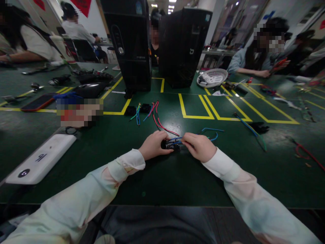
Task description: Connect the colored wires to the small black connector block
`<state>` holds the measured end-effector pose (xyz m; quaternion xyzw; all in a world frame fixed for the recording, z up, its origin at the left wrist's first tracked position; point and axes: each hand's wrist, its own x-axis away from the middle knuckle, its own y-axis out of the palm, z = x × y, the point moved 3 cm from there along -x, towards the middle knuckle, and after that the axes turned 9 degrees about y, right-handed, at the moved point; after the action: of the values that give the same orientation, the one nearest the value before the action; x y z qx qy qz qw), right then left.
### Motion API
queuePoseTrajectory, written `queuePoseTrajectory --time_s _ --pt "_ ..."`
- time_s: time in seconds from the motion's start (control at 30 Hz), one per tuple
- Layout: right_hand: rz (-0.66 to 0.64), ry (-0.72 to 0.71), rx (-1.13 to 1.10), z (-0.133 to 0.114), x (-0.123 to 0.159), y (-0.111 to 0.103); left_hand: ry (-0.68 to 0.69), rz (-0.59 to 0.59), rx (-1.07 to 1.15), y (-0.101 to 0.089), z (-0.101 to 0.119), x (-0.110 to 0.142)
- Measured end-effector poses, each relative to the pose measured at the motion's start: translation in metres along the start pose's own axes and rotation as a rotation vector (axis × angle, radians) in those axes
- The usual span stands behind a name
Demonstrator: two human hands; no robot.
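Observation:
Near the middle of the green table (157, 183), my left hand (155, 146) is closed round a small black part (175, 147) whose exact kind I cannot make out. Blue wires (175, 139) run from that part to my right hand (199, 146), which pinches them between thumb and fingers. Their loose ends (214, 136) stick out beyond my right hand. Just past my hands lies a red and black wire pair (162, 125). Farther off are two black parts (145, 108) with blue, green and red wires.
Two black computer towers (128, 51) stand at the back. A white power bank (42, 159) and a phone (38, 102) lie on the left. At right are a white basket (212, 78), a blue-green wire bundle (250, 128) and a red wire (308, 152). Other people sit around.

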<state>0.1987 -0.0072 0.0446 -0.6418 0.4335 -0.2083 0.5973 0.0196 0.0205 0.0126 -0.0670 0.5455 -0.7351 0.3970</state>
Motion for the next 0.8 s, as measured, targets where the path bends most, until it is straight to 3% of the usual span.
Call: queuePoseTrajectory --time_s 0.17,0.3,0.43,0.57,0.8 --pt "-0.03 0.001 0.117 0.0001 -0.0006 0.0011 -0.005 0.0 0.004 -0.0001 -0.0003 -0.0004" --pt "-0.08 -0.061 0.003 0.0023 0.0017 0.0013 -0.009 0.0 0.008 0.0002 -0.0003 0.0001" --pt "-0.029 0.008 -0.052 0.0018 0.0001 0.002 -0.001 -0.004 -0.003 0.0003 -0.0002 0.0005" --pt "0.006 0.067 0.085 -0.0013 -0.0005 0.0031 0.001 -0.007 -0.01 0.0002 -0.0004 0.0006" --pt "-0.061 -0.034 -0.008 -0.0002 0.0025 0.0012 -0.013 -0.005 -0.003 0.0001 -0.0001 0.0"
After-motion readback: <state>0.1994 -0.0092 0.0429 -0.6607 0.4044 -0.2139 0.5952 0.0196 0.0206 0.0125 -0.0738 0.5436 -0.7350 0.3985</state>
